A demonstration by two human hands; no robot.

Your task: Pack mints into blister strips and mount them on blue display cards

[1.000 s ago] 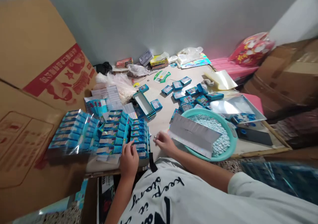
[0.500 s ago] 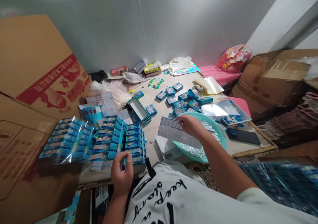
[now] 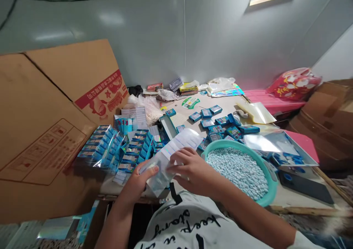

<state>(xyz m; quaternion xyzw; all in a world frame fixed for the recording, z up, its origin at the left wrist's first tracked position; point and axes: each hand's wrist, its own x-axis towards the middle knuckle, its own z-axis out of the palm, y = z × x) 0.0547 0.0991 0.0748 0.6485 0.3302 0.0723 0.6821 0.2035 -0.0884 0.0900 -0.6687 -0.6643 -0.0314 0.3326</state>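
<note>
A clear plastic sheet [image 3: 183, 140] with faint rectangular divisions slants up over the table in front of my body. My left hand [image 3: 140, 181] grips its lower left end, with the thumb on top. Lower down, my right hand [image 3: 190, 168] has bent fingers closed on the sheet's near part; the fingertips are partly hidden by the plastic and glare. To the right of my right hand stands a turquoise basin [image 3: 271, 192] filled with small pale pellets [image 3: 239, 171]. Rows of blue packs [image 3: 138, 148] lie left of the sheet, partly covered by it.
Several small blue boxes [image 3: 216, 129] are scattered behind the basin. A large cardboard carton [image 3: 55, 131] borders the left side. At the right are a white tray [image 3: 264, 142] and a dark phone [image 3: 306, 186]. Plastic bags [image 3: 220, 83] lie along the back wall.
The plastic sheet has moved left from above the basin, carried by my right hand. My left hand has come up and taken hold of it. The view has shifted, uncovering the basin.
</note>
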